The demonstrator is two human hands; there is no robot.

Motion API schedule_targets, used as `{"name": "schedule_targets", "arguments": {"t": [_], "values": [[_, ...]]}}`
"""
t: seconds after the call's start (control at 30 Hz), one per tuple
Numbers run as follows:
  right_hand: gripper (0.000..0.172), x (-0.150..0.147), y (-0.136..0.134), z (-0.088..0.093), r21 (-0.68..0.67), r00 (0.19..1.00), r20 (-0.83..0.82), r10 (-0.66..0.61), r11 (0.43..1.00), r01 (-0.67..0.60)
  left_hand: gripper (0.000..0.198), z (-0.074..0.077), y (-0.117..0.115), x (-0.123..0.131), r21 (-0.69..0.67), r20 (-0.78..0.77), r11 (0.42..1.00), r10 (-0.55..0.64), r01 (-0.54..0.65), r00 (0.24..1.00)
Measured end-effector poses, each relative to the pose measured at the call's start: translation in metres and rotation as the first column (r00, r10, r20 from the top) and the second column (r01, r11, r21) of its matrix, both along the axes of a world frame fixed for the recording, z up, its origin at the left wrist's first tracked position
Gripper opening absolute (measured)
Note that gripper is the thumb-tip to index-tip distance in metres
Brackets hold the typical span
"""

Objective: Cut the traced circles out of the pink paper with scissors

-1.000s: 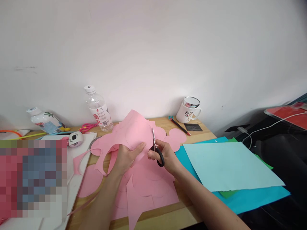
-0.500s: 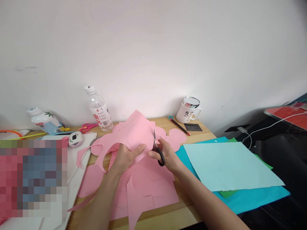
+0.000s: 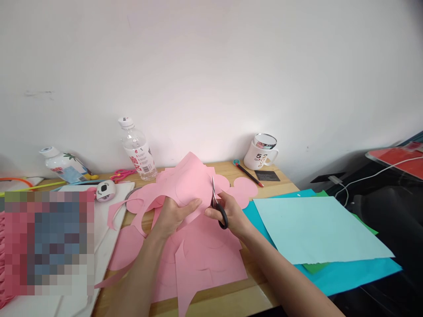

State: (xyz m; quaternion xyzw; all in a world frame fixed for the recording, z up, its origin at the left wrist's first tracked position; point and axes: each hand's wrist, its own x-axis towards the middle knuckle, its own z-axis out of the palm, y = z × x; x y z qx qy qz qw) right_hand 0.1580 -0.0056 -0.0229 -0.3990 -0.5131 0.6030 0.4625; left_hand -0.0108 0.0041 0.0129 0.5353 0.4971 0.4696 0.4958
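My left hand [image 3: 176,215] grips a sheet of pink paper [image 3: 190,176] with the thumb on top; the sheet is raised and tilted, and a faint curved line is drawn on it. In my right hand [image 3: 228,213] are black-handled scissors [image 3: 222,215], their blades pointing up and away at the sheet's right edge. Beneath both hands lie more pink sheets [image 3: 221,264] with outlines on them. Cut pink circles [image 3: 125,246] and curved scraps rest to the left, and another pink circle [image 3: 245,187] is at the right.
A clear plastic bottle [image 3: 139,152] and a white mug [image 3: 261,152] stand near the wall. A red-and-black pencil [image 3: 249,175] lies by a dark card [image 3: 268,175]. Light blue paper [image 3: 317,229] covers blue and green sheets at right. Pink scissors [image 3: 123,175] and a white board [image 3: 99,246] are left.
The view has shifted slightly, so everything appears a little further right. Both hands keep the same hold on the paper and the scissors.
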Motion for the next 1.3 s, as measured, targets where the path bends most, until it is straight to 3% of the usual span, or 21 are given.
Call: {"name": "schedule_targets", "arguments": {"t": [0.1,0.4,0.83,1.07,1.3], "values": [[0.05,-0.0002,0.0001,-0.0004,0.005,1.0,-0.009,0.013,1.0,-0.013,0.027,0.0003,0.0005,-0.001,-0.019,-0.036,0.998,-0.052,0.052,0.998],[0.047,-0.0002,-0.0005,-0.0001,-0.032,0.999,0.048,-0.019,0.999,0.02,0.025,0.0062,-0.0019,-0.0004,-0.039,0.015,0.997,-0.062,0.063,0.998],[0.044,-0.0001,-0.0014,0.0028,-0.02,0.994,0.106,-0.019,1.0,0.021,0.028,-0.0006,0.0021,-0.0048,-0.032,0.071,0.992,-0.118,0.12,0.991],[0.045,-0.0006,-0.0015,0.0028,-0.035,0.995,0.098,-0.023,0.999,0.026,0.026,0.0002,0.0017,-0.0038,-0.028,0.139,0.995,-0.089,0.094,0.986],[0.052,0.0022,0.0012,-0.0001,0.002,0.999,0.011,0.04,0.999,-0.04,0.028,0.0068,-0.0013,-0.005,-0.07,0.01,0.995,-0.077,0.078,0.997]]}}
